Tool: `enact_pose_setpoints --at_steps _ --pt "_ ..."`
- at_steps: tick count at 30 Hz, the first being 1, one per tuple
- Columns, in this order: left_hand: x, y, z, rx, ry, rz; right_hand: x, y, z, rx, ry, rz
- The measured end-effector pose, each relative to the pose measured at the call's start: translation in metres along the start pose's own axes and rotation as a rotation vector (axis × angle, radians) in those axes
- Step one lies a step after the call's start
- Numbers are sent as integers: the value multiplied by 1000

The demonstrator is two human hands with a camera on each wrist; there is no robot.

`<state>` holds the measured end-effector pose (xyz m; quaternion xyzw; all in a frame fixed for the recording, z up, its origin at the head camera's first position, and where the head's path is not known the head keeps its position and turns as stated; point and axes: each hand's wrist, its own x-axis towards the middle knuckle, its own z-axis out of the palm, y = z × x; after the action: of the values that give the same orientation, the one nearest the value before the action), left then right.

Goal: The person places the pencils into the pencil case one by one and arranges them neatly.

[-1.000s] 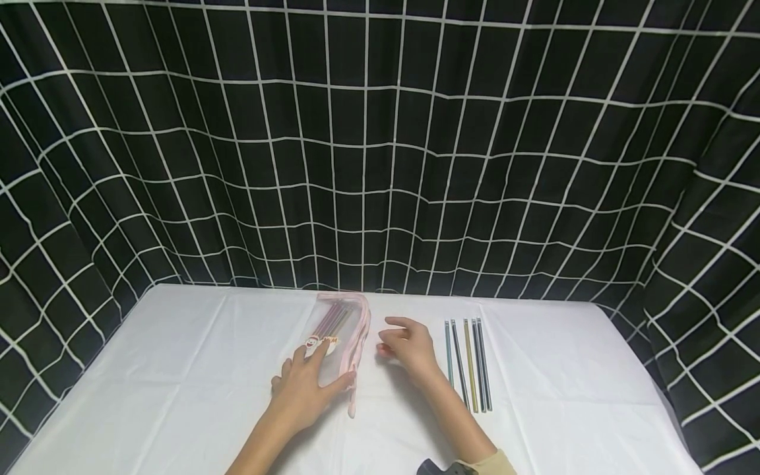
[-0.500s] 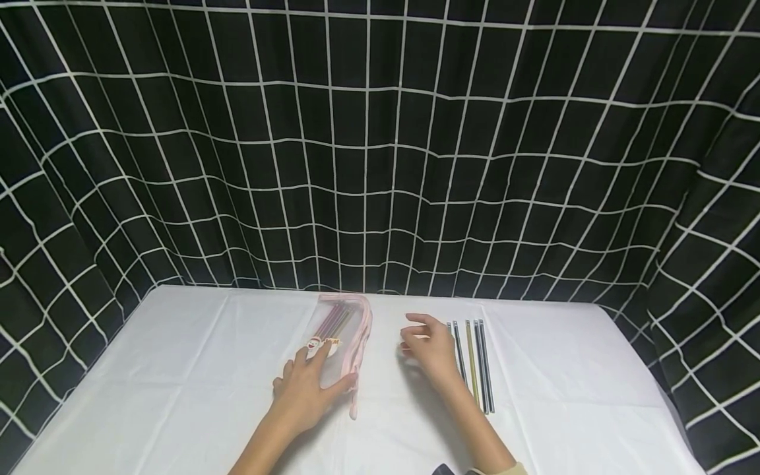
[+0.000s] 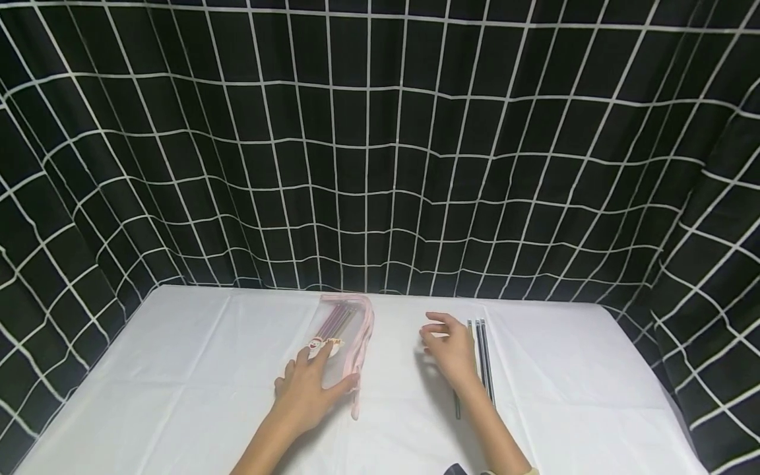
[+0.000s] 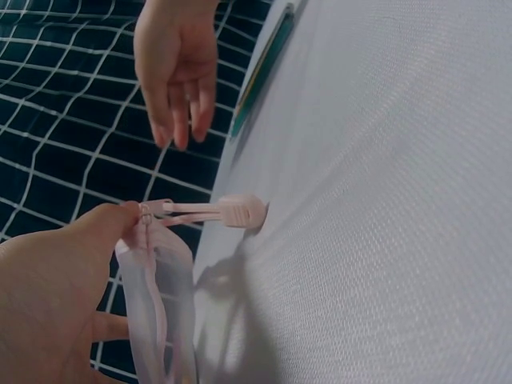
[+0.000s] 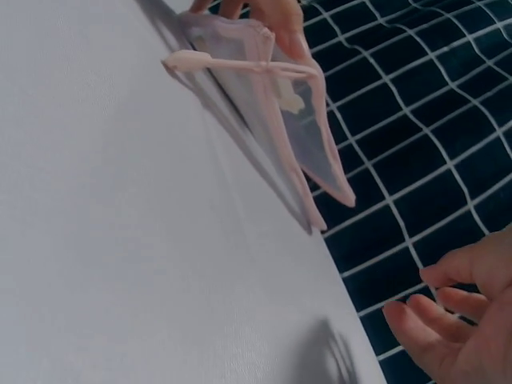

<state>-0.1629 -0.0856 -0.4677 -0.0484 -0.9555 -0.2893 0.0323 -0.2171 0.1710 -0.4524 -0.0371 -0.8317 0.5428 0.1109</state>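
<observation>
My left hand (image 3: 305, 396) holds a see-through pencil pouch (image 3: 363, 330) with pink zipper edging, fingers spread over its near end and thumb at the zipper edge. Several pencils (image 3: 334, 321) lie inside it, beside a cartoon sticker. From the thumb's end hangs a pink zipper pull (image 4: 240, 212). In the right wrist view the pouch mouth (image 5: 300, 144) gapes. My right hand (image 3: 454, 346) hovers to the right of the pouch, fingers loosely bent and holding nothing. Right beside it lie loose pencils (image 3: 485, 363), partly hidden by that hand and forearm.
A white cloth (image 3: 148, 369) with faint creases covers the table. Behind it and along both sides hangs a black curtain (image 3: 380, 165) with a white grid. A dark wrist device (image 3: 455, 469) shows at the bottom edge near the right sleeve.
My right hand has moved rightward, away from the pouch and over the loose pencils, now covering the leftmost ones. The left hand and pouch stay put.
</observation>
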Motion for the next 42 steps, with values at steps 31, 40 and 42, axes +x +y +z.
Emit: enact_pose_setpoints --at_steps 31,40,42 --pt "-1 0 0 2 -4 0 5 12 -28 -214 15 58" --pt "-1 0 2 3 -3 3 4 13 -28 -258 -15 82" --pt "-1 0 2 2 1 7 3 13 -28 -263 -23 82"
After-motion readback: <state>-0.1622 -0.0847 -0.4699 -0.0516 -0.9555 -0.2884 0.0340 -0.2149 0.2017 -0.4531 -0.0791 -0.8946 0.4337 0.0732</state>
